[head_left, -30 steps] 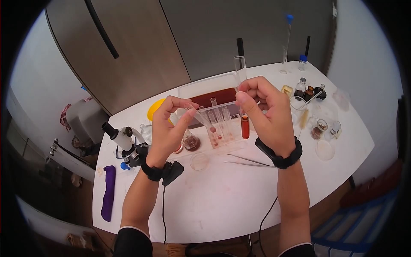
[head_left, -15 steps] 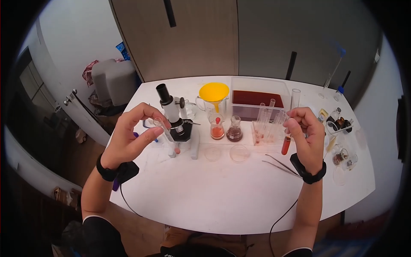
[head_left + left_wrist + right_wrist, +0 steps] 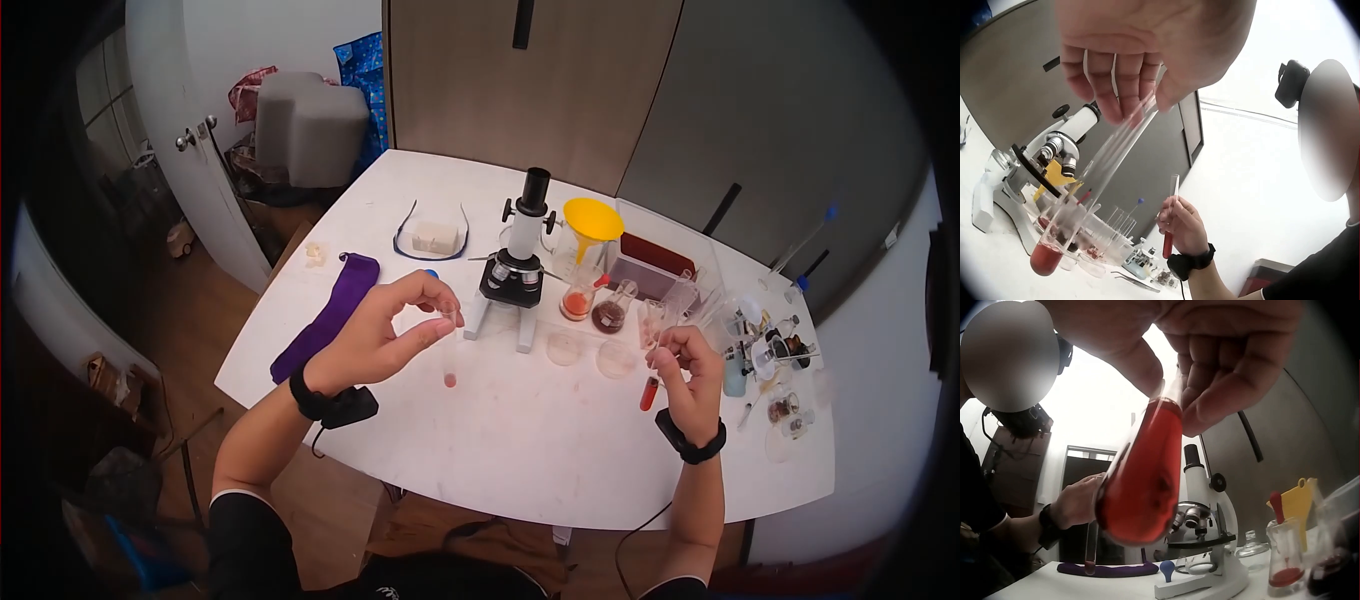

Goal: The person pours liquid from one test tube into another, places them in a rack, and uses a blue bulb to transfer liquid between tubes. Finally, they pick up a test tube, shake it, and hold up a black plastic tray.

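Observation:
My left hand [image 3: 385, 335] pinches a test tube [image 3: 450, 366] near its top, in front of the microscope [image 3: 516, 262]. A little red liquid [image 3: 1046, 257] lies in that tube's rounded bottom, seen closely in the left wrist view. Farther right, my right hand [image 3: 690, 385] holds a second test tube [image 3: 649, 393] between thumb and fingers. Much more red liquid [image 3: 1144, 481] fills its lower part in the right wrist view. Both tubes point bottom-down, the left one nearly upright in the head view and the right one slightly tilted.
Behind the hands stand two flasks with reddish contents, a yellow funnel [image 3: 593, 219] and a test tube rack [image 3: 655, 318]. Petri dishes [image 3: 566, 348] lie before them. A purple pouch [image 3: 325, 318] and goggles [image 3: 432, 240] lie to the left. Small bottles and glassware crowd the right side.
My hands have moved apart, the left one carrying its tube away from the rack and past the microscope. The head view has swung left. Both tubes stay held.

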